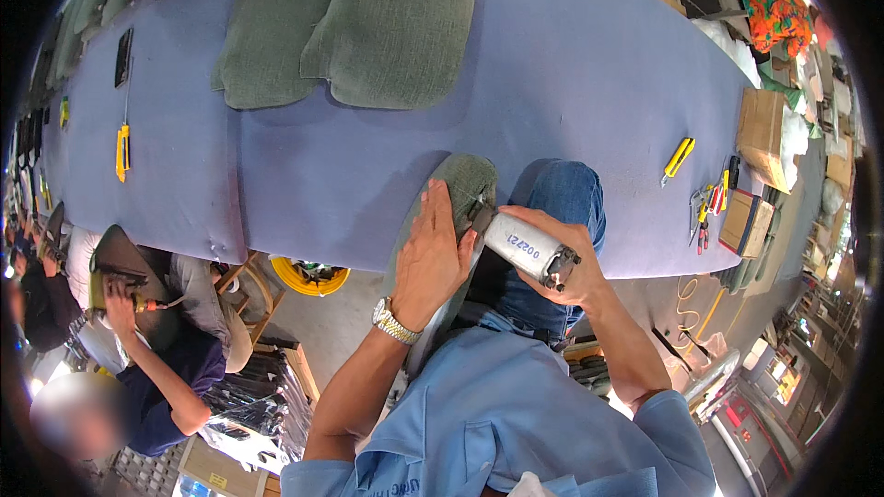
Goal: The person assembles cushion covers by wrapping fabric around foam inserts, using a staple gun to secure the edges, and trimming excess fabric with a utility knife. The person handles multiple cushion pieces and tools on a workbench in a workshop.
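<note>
left hand lies flat, fingers spread, pressing a grey-green felt piece at the near edge of the blue-covered bench. right hand is wrapped around a silver cylindrical power tool, its tip meeting the felt piece beside the left fingers. two larger felt pieces lie farther back; a yellow utility knife lies to the right.
</note>
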A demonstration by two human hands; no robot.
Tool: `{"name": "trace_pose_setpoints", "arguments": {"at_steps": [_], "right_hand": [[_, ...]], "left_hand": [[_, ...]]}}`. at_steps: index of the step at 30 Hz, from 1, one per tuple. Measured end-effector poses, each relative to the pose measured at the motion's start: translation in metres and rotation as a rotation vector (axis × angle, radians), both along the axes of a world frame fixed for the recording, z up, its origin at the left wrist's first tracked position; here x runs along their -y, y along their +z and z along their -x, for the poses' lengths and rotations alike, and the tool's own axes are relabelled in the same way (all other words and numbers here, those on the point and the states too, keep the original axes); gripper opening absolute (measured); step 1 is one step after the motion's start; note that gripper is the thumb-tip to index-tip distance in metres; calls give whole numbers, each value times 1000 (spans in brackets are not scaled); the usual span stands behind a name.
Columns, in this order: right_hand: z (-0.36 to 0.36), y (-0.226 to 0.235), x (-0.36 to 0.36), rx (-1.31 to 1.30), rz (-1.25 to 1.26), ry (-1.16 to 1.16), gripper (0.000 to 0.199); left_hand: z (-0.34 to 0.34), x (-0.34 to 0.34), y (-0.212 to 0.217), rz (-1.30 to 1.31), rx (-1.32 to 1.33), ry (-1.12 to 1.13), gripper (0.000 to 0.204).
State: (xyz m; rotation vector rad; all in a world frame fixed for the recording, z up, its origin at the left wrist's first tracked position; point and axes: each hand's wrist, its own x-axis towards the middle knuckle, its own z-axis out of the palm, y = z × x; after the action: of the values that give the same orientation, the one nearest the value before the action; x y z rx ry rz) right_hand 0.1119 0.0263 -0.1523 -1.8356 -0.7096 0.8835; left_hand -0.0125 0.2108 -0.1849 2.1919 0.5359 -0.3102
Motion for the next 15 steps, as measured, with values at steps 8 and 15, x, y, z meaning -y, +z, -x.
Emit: {"name": "trace_pose_setpoints", "arguments": {"at_steps": [8,15], "right_hand": [[-13,20,-12,-207,221,38,109],[-9,12,-15,-246,147,-15,104]], "left_hand": [[1,6,-4,5,48,33,78],[-4,3,2,2,-4,49,77]]}}
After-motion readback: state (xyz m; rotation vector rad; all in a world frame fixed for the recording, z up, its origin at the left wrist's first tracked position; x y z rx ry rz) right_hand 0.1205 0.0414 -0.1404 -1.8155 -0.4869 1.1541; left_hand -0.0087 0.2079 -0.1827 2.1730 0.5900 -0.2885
